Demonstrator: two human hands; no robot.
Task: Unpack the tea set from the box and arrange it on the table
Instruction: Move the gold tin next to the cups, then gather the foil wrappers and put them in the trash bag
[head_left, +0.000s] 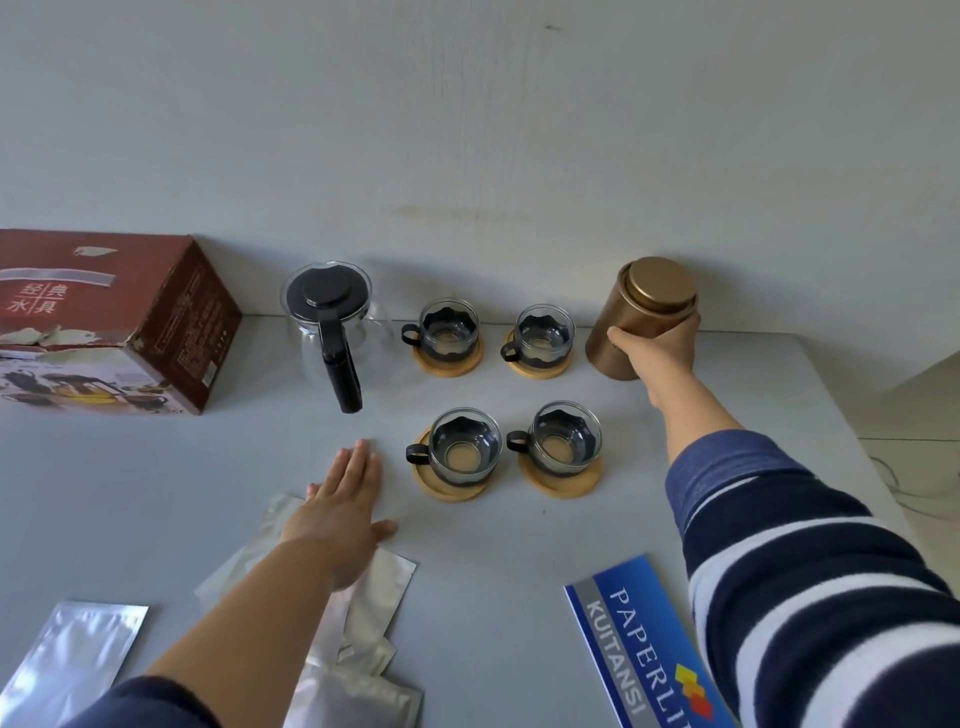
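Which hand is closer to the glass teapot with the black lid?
The left hand. It lies flat on the table just in front of the teapot, below its handle. The right hand is far off to the right, gripping the gold tin.

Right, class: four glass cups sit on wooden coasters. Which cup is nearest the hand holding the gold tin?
The back-right cup, in the far row. It sits right beside the gold tin gripped by the right hand; the other three sit farther left or nearer the person.

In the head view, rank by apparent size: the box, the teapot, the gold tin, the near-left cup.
1. box
2. teapot
3. gold tin, close to the teapot, so unsure
4. near-left cup
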